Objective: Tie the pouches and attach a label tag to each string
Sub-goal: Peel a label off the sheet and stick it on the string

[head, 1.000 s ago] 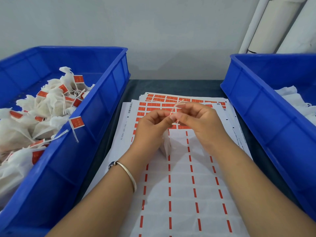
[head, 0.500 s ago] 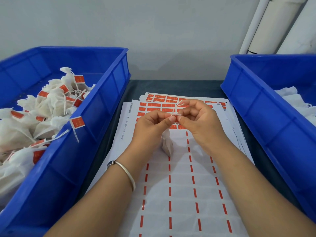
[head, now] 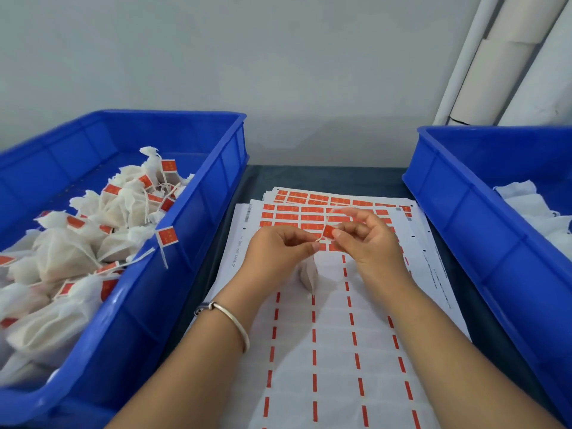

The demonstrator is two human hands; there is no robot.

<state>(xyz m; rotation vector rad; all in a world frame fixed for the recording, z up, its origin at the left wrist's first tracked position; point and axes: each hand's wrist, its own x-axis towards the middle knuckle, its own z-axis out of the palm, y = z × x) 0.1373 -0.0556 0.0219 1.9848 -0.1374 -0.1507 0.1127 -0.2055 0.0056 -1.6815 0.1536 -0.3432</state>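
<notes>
A small white pouch [head: 308,275] hangs below my left hand [head: 278,249] over the label sheets [head: 328,335]. That hand pinches the pouch's thin white string [head: 322,235] between thumb and forefinger. My right hand [head: 368,243] pinches a red label tag [head: 328,232] at the string, just right of my left fingertips. The string's loose end curls up above the tag. The hands are a few centimetres apart.
A blue bin [head: 173,274] on the left holds several tied pouches with red tags [head: 167,236]. Another blue bin [head: 464,218] on the right holds white pouches [head: 526,199]. Unused red labels [head: 309,209] fill the sheets' far end. White pipes [head: 495,57] stand at the back right.
My hands have drawn slightly apart. A red tag now shows in my right fingers at the string, where before only the string was seen between the fingertips.
</notes>
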